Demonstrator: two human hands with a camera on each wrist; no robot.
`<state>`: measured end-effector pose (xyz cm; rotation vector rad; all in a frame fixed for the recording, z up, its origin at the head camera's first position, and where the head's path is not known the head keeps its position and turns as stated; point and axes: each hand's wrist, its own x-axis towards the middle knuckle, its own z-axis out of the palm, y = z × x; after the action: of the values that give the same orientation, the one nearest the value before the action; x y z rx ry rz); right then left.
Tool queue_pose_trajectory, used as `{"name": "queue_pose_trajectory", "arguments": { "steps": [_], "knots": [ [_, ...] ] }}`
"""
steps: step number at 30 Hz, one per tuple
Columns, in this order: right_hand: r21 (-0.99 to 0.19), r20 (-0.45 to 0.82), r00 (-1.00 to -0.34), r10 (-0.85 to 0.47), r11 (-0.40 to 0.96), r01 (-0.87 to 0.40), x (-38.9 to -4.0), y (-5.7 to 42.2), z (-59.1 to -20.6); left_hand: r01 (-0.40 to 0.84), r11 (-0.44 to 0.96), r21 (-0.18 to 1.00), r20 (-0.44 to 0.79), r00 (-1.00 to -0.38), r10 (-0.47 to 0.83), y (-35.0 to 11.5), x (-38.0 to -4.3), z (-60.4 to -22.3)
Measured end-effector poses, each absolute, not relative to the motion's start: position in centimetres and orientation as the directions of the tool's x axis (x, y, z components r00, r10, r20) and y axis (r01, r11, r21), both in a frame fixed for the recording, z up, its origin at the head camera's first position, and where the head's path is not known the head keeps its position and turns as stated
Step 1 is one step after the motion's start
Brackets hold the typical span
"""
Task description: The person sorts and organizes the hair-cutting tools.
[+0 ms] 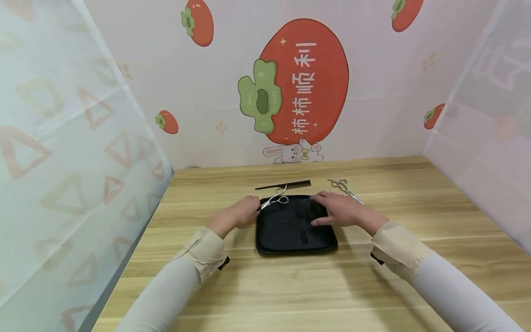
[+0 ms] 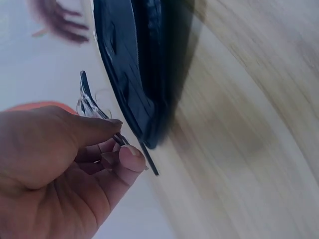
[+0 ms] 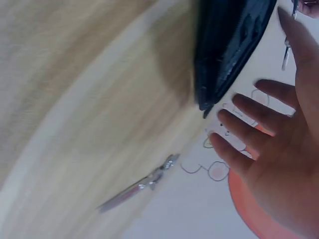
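My left hand [image 1: 244, 212] pinches a pair of silver hairdressing scissors [image 1: 268, 203] between thumb and fingers at the blade end, their rings pointing up and to the right. The scissors are over the upper left corner of a flat black zip case [image 1: 286, 228]. In the left wrist view, the thumb and fingertips [image 2: 130, 158] meet on the scissors, and the blades are mostly hidden. My right hand [image 1: 341, 210] is spread at the case's right side, fingers apart and nothing held. The right wrist view shows its fingers straight beside the case [image 3: 227, 55].
Behind the case a black tail comb [image 1: 299, 184] lies on the wooden table [image 1: 290, 290]. A second pair of scissors [image 1: 345, 188] lies to the right, beyond my right hand. Printed cloth walls [image 1: 373, 124] border the table at the back and sides.
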<state>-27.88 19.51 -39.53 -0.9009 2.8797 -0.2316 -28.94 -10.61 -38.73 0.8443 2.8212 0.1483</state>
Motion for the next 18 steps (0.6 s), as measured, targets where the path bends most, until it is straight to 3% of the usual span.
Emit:
{"name": "queue_pose_trajectory", "arguments": {
  "steps": [9, 18],
  "knots": [
    [-0.132, 0.122, -0.783, -0.61, 0.772, -0.621, -27.8, 17.5, -37.7, 0.61, 0.787, 0.091, -0.173, -0.768, 0.616, -8.2, -27.3, -37.7],
    [-0.067, 0.143, -0.691, -0.709, 0.69, -0.721, -27.7, 15.9, -37.7, 0.617, 0.785, 0.061, -0.237, -0.755, 0.611, -6.4, -26.5, -36.9]
  ]
}}
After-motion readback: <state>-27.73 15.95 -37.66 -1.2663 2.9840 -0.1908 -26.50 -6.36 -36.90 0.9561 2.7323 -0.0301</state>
